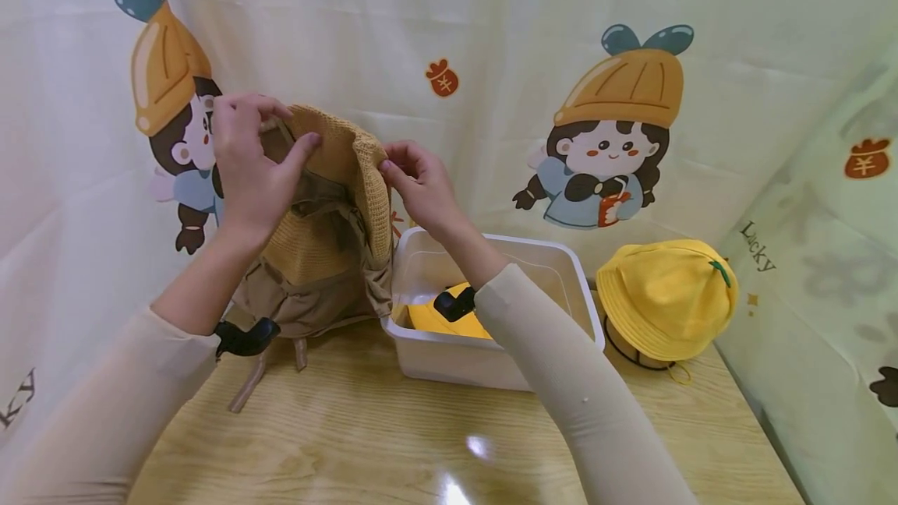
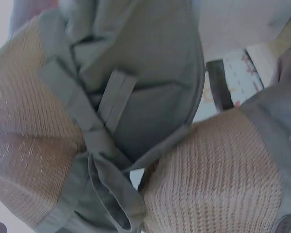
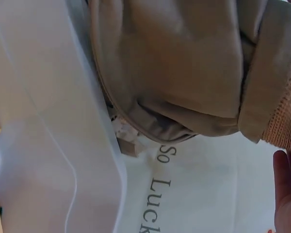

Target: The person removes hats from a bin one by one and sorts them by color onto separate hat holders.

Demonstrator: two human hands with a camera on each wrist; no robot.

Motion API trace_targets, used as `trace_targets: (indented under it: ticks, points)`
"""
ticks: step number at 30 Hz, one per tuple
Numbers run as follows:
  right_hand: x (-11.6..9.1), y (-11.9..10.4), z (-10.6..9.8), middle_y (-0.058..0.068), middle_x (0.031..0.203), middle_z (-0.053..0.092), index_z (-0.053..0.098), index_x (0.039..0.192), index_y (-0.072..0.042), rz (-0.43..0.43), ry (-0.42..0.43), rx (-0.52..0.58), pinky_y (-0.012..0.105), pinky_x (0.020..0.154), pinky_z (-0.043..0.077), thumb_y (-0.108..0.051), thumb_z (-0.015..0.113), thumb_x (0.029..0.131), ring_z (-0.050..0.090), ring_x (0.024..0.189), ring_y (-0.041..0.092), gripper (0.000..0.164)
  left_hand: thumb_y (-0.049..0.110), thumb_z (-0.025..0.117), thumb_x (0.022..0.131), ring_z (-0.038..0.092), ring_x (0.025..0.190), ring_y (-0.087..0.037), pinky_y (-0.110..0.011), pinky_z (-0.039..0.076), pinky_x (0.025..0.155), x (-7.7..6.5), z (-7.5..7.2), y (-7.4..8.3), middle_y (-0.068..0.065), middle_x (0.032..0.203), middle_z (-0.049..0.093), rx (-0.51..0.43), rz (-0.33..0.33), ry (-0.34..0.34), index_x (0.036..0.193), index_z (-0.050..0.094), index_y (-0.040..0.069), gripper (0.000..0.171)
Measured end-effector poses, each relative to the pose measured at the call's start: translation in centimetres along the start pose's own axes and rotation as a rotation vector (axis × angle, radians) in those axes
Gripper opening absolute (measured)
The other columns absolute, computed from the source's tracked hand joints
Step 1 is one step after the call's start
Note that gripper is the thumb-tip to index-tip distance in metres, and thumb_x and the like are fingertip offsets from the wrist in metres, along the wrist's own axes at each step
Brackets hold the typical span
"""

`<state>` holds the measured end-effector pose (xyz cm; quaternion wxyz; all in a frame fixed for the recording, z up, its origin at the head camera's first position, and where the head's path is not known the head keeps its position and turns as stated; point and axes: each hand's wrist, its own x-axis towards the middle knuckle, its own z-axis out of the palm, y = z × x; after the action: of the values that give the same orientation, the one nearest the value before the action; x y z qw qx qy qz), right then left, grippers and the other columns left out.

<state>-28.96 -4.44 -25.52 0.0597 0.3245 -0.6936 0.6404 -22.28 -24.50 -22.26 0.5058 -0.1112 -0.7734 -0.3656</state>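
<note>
A sun hat of tan woven straw and brown cloth stands at the left of the table, ties hanging from it. In the left wrist view the sun hat shows a cloth band with a knotted bow. My right hand pinches the raised straw edge between thumb and fingers. My left hand is at the hat's upper left, thumb and fingers spread apart; whether it touches the straw is unclear. In the right wrist view, fingertips of the right hand show beside the straw.
A white plastic bin stands right of the sun hat, with a yellow cloth item inside. Farther right, a yellow bucket hat with a green leaf sits on a dark wire stand. A printed curtain hangs behind the wooden table.
</note>
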Motion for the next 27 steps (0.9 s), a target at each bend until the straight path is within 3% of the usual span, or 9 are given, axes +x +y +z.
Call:
trace_targets:
  ticks: [1, 3, 8, 11, 15, 20, 27]
  points:
    - [0.0, 0.0, 0.1, 0.011, 0.104, 0.067, 0.063, 0.115, 0.003, 0.009, 0.012, 0.022, 0.028, 0.081, 0.055, -0.006, 0.059, 0.099, 0.063, 0.089, 0.014, 0.018, 0.024, 0.082, 0.084, 0.046, 0.101, -0.009, -0.025, 0.036, 0.090, -0.3, 0.0, 0.3, 0.020, 0.103, 0.043, -0.006, -0.027, 0.005, 0.107, 0.063, 0.000, 0.038]
    - [-0.1, 0.1, 0.2, 0.009, 0.103, 0.066, 0.062, 0.115, 0.004, 0.029, 0.034, 0.074, 0.028, 0.083, 0.056, -0.005, 0.059, 0.100, 0.062, 0.090, 0.013, 0.018, 0.022, 0.082, 0.084, 0.050, 0.094, -0.011, -0.023, 0.041, 0.085, -1.0, 0.1, 0.7, 0.013, 0.099, 0.048, -0.016, -0.018, -0.018, 0.104, 0.062, -0.003, 0.038]
    - [-0.3, 0.2, 0.4, 0.006, 0.104, 0.064, 0.061, 0.117, 0.004, 0.053, 0.051, 0.163, 0.032, 0.086, 0.057, -0.006, 0.058, 0.100, 0.063, 0.092, 0.013, 0.020, 0.016, 0.078, 0.088, 0.060, 0.082, -0.014, -0.014, 0.047, 0.073, -2.7, 0.4, 1.3, -0.009, 0.097, 0.064, -0.047, 0.017, -0.156, 0.105, 0.064, -0.001, 0.028]
    - [-0.4, 0.2, 0.5, 0.009, 0.106, 0.065, 0.062, 0.117, 0.004, 0.054, 0.049, 0.184, 0.033, 0.087, 0.057, -0.007, 0.058, 0.100, 0.065, 0.094, 0.015, 0.020, 0.014, 0.077, 0.088, 0.065, 0.084, -0.016, -0.012, 0.049, 0.073, -3.5, 0.6, 1.3, -0.008, 0.100, 0.068, -0.047, 0.016, -0.242, 0.110, 0.067, 0.001, 0.027]
    - [-0.6, 0.0, 0.6, 0.012, 0.106, 0.067, 0.063, 0.117, 0.004, 0.059, 0.054, 0.200, 0.034, 0.087, 0.057, -0.009, 0.060, 0.100, 0.066, 0.095, 0.016, 0.022, 0.010, 0.076, 0.088, 0.066, 0.094, -0.022, -0.025, 0.052, 0.079, -4.1, 1.0, 1.3, -0.010, 0.109, 0.067, -0.012, 0.030, -0.302, 0.119, 0.067, 0.003, 0.033]
    - [-0.8, -0.2, 0.6, 0.012, 0.105, 0.067, 0.063, 0.118, 0.004, 0.085, 0.049, 0.242, 0.035, 0.087, 0.058, -0.009, 0.060, 0.100, 0.067, 0.093, 0.014, 0.023, 0.005, 0.071, 0.089, 0.061, 0.107, -0.029, -0.042, 0.049, 0.090, -4.3, 1.6, 1.4, -0.016, 0.120, 0.065, 0.002, 0.052, -0.309, 0.131, 0.062, 0.000, 0.043]
    - [-1.1, -0.3, 0.4, 0.018, 0.115, 0.068, 0.062, 0.125, 0.004, 0.095, 0.033, 0.271, 0.036, 0.090, 0.057, -0.010, 0.058, 0.101, 0.069, 0.099, 0.017, 0.028, 0.002, 0.067, 0.091, 0.060, 0.113, -0.029, -0.044, 0.048, 0.093, -4.3, 2.3, 1.7, -0.018, 0.126, 0.063, -0.050, 0.059, -0.332, 0.138, 0.058, 0.000, 0.048]
